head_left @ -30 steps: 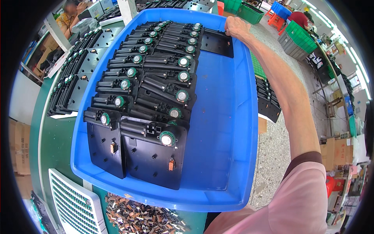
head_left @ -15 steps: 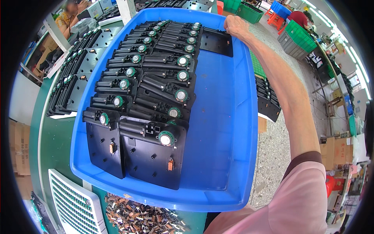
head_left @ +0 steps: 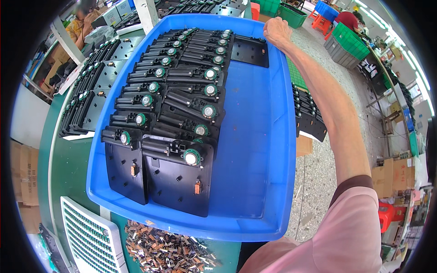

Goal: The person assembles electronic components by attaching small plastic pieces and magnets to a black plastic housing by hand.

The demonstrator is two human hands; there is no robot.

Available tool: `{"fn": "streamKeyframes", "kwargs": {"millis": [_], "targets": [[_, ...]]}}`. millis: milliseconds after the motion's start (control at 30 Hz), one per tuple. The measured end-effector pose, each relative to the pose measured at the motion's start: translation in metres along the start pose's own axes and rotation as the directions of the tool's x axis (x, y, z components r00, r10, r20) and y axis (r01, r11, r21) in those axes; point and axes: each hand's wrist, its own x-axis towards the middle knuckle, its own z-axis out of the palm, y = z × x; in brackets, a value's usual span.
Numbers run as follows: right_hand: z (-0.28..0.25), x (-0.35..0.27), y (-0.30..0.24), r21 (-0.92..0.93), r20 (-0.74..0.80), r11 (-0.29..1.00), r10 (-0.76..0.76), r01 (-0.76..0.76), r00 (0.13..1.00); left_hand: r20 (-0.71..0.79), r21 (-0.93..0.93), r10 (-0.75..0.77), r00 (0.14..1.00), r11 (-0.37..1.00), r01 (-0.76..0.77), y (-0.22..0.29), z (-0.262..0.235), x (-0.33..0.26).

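A large blue plastic tub (head_left: 248, 150) spans the middle of the view. My right hand (head_left: 277, 32) is closed over its far right corner, fingers curled round the rim. Overlapping rows of black plastic panels, each with a round silver-and-green speaker, fill the left and middle of the tub. The nearest panel (head_left: 178, 182) lies face up with a small brown part on it. One more panel (head_left: 250, 51) rests by itself at the far right end, close to my right hand. My left hand is out of view.
On the green table (head_left: 57, 168) more black panels (head_left: 91, 91) stand left of the tub. A white tray of green parts (head_left: 91, 236) and a heap of small brown pieces (head_left: 166, 250) lie in front. Green crates (head_left: 348, 43) stand farther right; a person (head_left: 82, 22) sits at far left.
The tub has shifted slightly in view: its far rim sits lower, its near rim higher, and its sides a little inward. My right hand keeps its hold on the corner.
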Motion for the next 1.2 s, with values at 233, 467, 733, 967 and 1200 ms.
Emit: {"fn": "streamKeyframes", "kwargs": {"millis": [233, 467, 733, 967, 1200], "targets": [[0.003, 0.005, 0.012, -0.052, 0.13, 0.996, 0.072, -0.066, 0.989, 0.041, -0.439, -0.572, 0.819, 0.726, 0.529, -0.059, -0.03, 0.003], [0.002, 0.007, -0.001, -0.049, 0.175, 0.997, 0.064, -0.056, 0.982, 0.026, -0.19, -0.044, 0.999, 0.981, 0.048, 0.009, 0.008, 0.003], [0.0, 0.005, -0.002, -0.056, 0.241, 0.998, 0.033, -0.02, 0.97, 0.03, -0.142, 0.02, 0.999, 0.99, -0.015, -0.004, 0.013, 0.002], [0.009, 0.009, 0.003, -0.091, 0.179, 0.996, -0.004, 0.02, 0.984, 0.03, -0.102, 0.076, 0.997, 0.992, -0.072, -0.013, 0.01, 0.003], [0.008, 0.008, 0.014, -0.068, 0.19, 0.996, 0.073, -0.061, 0.979, 0.051, -0.07, 0.127, 0.991, 0.99, -0.123, -0.019, 0.014, 0.004]]}}
